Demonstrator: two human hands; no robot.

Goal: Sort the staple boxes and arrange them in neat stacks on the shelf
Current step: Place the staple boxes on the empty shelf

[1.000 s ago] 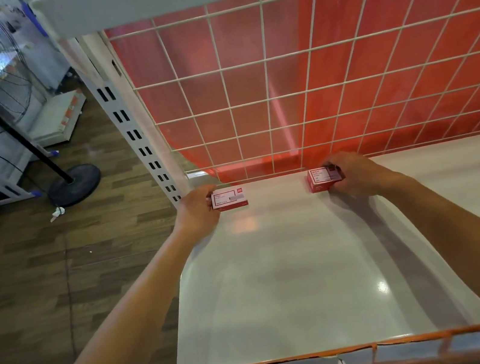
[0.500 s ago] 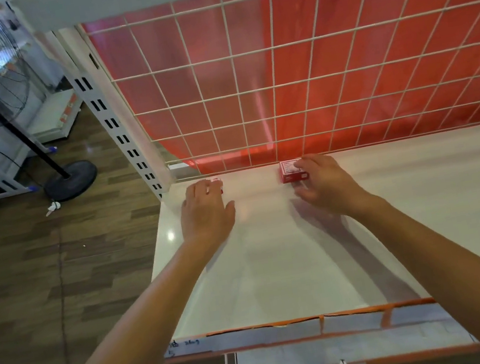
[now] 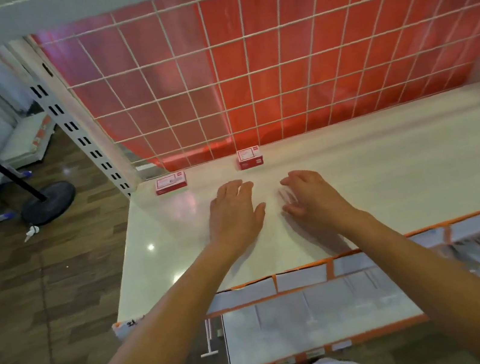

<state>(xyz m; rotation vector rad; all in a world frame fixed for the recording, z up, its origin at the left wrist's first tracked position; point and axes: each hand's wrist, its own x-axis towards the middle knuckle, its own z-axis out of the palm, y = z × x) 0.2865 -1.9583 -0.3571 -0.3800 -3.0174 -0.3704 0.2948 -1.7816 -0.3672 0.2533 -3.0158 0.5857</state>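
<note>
Nearest, over glossy white shelf board [image 3: 181, 255]: left hand [image 3: 233, 214] and right hand [image 3: 314, 198], side by side, palms down, fingers relaxed and slightly curved, holding nothing. Further back, apart from both hands, 2 small red-and-white cardboard staple boxes lying flat: left staple box [image 3: 170, 183] near back left corner, right staple box [image 3: 249, 158] just before white wire grid [image 3: 246, 76] with red panel behind.

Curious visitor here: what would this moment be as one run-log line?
left hand open, empty | right hand open, empty | left staple box and right staple box apart at back of shelf
</note>
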